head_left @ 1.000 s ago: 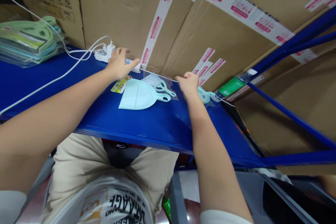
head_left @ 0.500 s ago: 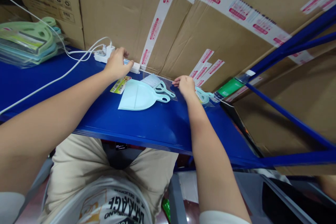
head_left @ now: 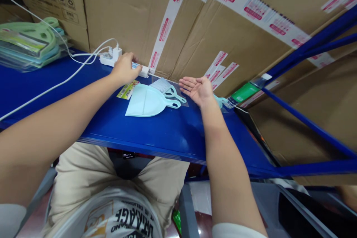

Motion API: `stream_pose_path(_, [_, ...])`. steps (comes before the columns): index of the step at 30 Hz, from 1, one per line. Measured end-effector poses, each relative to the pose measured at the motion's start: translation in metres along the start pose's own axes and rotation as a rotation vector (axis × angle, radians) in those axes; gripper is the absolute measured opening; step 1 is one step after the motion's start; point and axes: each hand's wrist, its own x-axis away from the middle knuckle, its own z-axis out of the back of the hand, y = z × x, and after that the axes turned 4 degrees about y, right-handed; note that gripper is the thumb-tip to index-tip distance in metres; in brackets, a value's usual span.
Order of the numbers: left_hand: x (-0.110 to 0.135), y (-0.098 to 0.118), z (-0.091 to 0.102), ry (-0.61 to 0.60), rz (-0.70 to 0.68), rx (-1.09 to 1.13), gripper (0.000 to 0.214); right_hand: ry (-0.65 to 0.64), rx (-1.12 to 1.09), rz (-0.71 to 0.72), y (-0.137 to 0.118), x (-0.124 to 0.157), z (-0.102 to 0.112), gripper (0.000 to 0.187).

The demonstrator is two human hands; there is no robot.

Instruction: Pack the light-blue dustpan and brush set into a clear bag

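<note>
At the back of the blue shelf my left hand (head_left: pixel 125 67) is closed over a white power strip (head_left: pixel 144 71), its thumb along the near side and the other fingers partly hidden behind. My right hand (head_left: pixel 197 88) is open with the palm turned up, holding nothing. To its left lie a light-blue dustpan (head_left: pixel 149 101) and a small matching brush (head_left: pixel 170 91) on a clear plastic bag. A yellow-green label card (head_left: pixel 127 90) sticks out by the dustpan's left edge. Another light-blue item (head_left: pixel 220 100) is partly hidden behind my right wrist.
Bagged green and blue dustpans (head_left: pixel 30 42) are stacked at the left. White cables (head_left: pixel 64 81) run across the shelf (head_left: pixel 156 134). Large taped cartons (head_left: pixel 122 15) stand behind. A green-labelled bottle (head_left: pixel 247 92) leans at the right near the blue frame (head_left: pixel 306 122).
My right hand has turned from palm down to palm up, with its fingers spreading. My left hand stays on the power strip, and the dustpan and brush have not moved.
</note>
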Motion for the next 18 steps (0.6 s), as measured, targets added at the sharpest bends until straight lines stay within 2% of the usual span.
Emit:
stream_pose_path(7, [0.0004,0.0015,0.0013,-0.006,0.014,0.01,0.023,0.004,-0.012,0.129,0.0061,-0.0063,0.0068,0.02])
stream_pose_path(10, [0.0005,0.0013,0.0008,-0.008,0.012,0.009,0.024,-0.025,0.001,0.154,0.0033,-0.004,0.0075,0.021])
stream_pose_path(14, [0.0006,0.0018,0.001,-0.021,0.011,-0.005,0.024,-0.086,0.024,0.157,-0.0018,0.0006,0.0054,0.031])
stream_pose_path(18, [0.0013,0.0029,0.0014,-0.024,0.023,0.0,0.024,-0.067,-0.018,0.144,-0.0008,0.0002,0.004,0.033])
